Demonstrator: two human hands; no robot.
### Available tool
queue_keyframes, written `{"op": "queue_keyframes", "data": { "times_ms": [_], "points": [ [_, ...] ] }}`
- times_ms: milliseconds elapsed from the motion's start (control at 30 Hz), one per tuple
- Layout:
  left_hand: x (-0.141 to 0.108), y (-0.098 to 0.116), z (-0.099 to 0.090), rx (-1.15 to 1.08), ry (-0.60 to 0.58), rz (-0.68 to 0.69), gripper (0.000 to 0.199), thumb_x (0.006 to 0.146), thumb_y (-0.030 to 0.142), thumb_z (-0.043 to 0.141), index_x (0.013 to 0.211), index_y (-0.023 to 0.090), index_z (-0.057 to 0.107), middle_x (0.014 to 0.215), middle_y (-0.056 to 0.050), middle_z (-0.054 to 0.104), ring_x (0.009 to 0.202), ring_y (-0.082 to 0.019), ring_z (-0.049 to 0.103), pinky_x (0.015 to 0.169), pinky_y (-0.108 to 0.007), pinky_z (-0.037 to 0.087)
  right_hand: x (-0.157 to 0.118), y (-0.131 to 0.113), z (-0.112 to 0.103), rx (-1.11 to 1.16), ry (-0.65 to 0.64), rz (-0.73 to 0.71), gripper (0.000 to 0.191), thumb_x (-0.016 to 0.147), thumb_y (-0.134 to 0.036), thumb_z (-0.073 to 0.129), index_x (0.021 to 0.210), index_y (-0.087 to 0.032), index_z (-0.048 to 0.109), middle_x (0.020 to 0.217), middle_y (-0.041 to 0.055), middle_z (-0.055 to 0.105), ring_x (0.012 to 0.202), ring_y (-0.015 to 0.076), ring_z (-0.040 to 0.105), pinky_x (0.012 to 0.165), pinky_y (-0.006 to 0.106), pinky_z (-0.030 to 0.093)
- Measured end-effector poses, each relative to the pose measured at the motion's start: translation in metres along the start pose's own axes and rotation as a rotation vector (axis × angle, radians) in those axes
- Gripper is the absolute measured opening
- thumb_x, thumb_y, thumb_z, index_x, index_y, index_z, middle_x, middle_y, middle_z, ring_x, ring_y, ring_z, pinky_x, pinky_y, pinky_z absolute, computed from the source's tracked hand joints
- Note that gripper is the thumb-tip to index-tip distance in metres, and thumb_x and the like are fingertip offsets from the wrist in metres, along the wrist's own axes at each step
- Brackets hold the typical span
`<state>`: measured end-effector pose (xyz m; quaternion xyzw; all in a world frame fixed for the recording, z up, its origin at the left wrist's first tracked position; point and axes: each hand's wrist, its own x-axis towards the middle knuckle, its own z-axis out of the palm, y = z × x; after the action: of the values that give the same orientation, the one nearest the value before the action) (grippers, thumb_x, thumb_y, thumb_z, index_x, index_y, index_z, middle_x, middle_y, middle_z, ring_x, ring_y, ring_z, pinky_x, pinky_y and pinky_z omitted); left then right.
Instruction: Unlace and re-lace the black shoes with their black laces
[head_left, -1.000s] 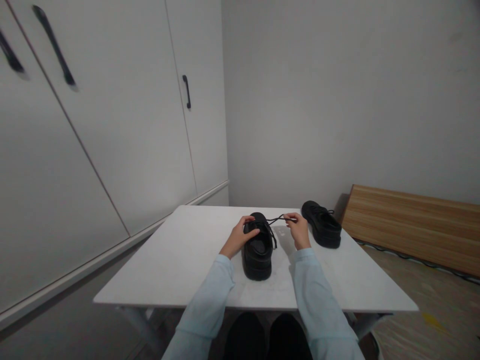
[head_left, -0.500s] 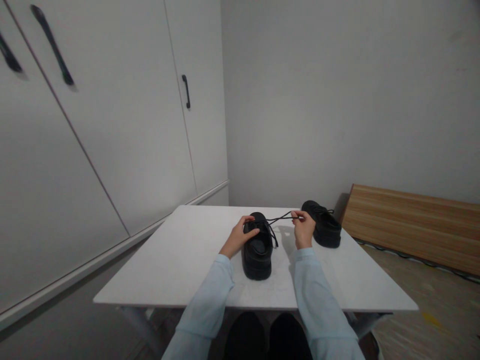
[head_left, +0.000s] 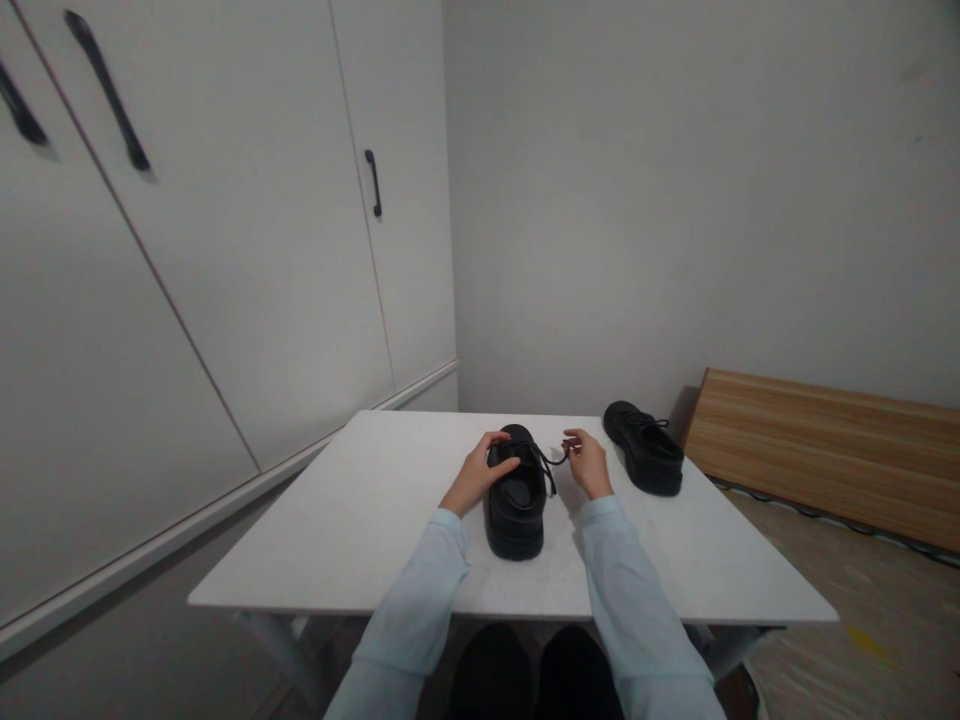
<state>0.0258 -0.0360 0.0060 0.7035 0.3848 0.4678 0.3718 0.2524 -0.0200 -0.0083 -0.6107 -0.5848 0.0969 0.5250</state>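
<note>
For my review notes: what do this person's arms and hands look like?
Both arms wear long, loose, pale blue sleeves reaching the wrists, with a seam or fold crossing each forearm and no visible print. The left hand and right hand are bare, without gloves.

Tall cabinets (head_left: 262,230) and a white table (head_left: 330,530) mark an indoor room

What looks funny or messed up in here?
The yellow patch on the floor, right of the table: it stands out against brown. I can't tell whether it's a spill. The shoe the left hand touches sits upright, with no damage I can see.
</note>
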Motion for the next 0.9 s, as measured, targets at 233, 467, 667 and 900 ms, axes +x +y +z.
{"op": "queue_keyframes", "data": {
  "times_ms": [233,467,667,900],
  "points": [
    [0.000,0.002,0.002,-0.007,0.012,-0.001,0.043,0.074,0.041,0.066,0.111,0.021,0.055,0.124,-0.009,0.057,0.119,-0.024,0.051,0.100,-0.042,0.038,-0.008,0.002,0.001,-0.127,0.031,-0.117,0.042,0.060,-0.002,0.045,0.090,-0.020,0.068,0.094,0.0119,0.059,0.096,0.0269,0.055,0.089,0.043,0.042],
    [0.005,-0.010,-0.001,0.035,0.235,-0.024,0.023,0.078,0.039,0.061,0.089,0.019,0.060,0.097,-0.006,0.067,0.098,-0.020,0.061,0.093,-0.036,0.043,-0.005,-0.038,-0.005,0.278,-0.221,-0.049,0.024,0.080,-0.033,0.052,0.094,-0.022,0.067,0.103,0.0076,0.065,0.096,0.0234,0.059,0.083,0.040,0.048],
    [0.008,-0.016,-0.005,0.157,0.311,-0.041,0.019,0.076,0.037,0.061,0.075,0.018,0.063,0.082,-0.005,0.067,0.085,-0.020,0.061,0.086,-0.037,0.046,-0.015,-0.053,-0.007,0.332,-0.491,-0.067,0.044,0.069,-0.041,0.069,0.110,-0.024,0.063,0.122,0.0072,0.061,0.118,0.0262,0.052,0.101,0.045,0.036],
    [0.008,-0.013,-0.002,0.166,0.277,-0.032,0.016,0.075,0.034,0.062,0.075,0.018,0.065,0.081,-0.005,0.068,0.081,-0.020,0.061,0.083,-0.036,0.046,-0.018,-0.047,-0.004,0.289,-0.502,-0.086,0.055,0.064,-0.039,0.074,0.114,-0.022,0.060,0.122,0.0088,0.060,0.117,0.0252,0.052,0.103,0.043,0.036]
  ]
}}
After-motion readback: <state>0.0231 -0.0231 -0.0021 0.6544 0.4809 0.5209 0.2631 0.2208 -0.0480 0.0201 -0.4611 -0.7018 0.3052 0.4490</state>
